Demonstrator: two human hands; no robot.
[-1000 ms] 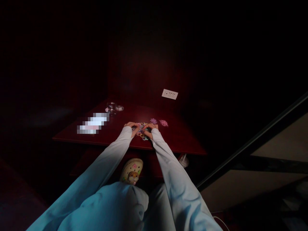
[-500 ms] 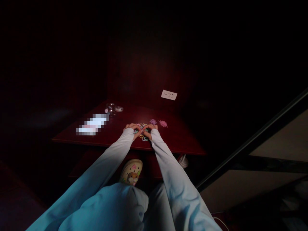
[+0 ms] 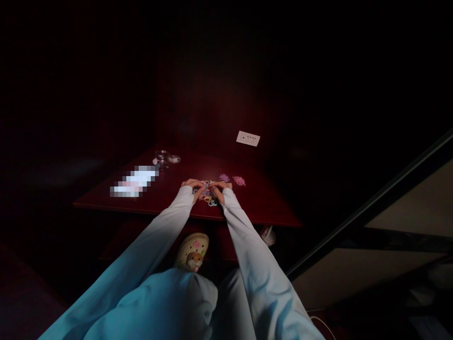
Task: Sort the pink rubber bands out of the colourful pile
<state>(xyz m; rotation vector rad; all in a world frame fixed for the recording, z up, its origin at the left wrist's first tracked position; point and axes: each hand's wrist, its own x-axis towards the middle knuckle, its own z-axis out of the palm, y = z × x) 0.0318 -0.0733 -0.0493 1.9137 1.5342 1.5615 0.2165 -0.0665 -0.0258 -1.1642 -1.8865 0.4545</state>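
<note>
Both hands work over a heap of small coloured rings (image 3: 208, 194) lying on the dark red table (image 3: 170, 200), near its front edge. The left hand (image 3: 192, 185) rests at the left side of the heap, fingers curled down onto it; the right hand (image 3: 221, 188) meets it from the right, fingertips almost touching the left's. The picture is too dark and the hands too small to tell whether either pinches a ring or only rests on the heap.

Just right of the heap, farther from the front edge, lie 2 small sorted clumps: a purple clump (image 3: 224, 177) and, beyond it, a pink clump (image 3: 239, 180). Well to the left of the heap sit a small glass jar (image 3: 162, 157) and its lid (image 3: 174, 159), with a blurred-out patch nearer the front. A socket plate (image 3: 248, 138) shows on the wall behind the heap.

The step in hand looks like picking through the mixed heap, with 2 colours set apart. The next move likely calls for a fine pinch on 1 ring without dragging its neighbours, and good aim in the poor light.
</note>
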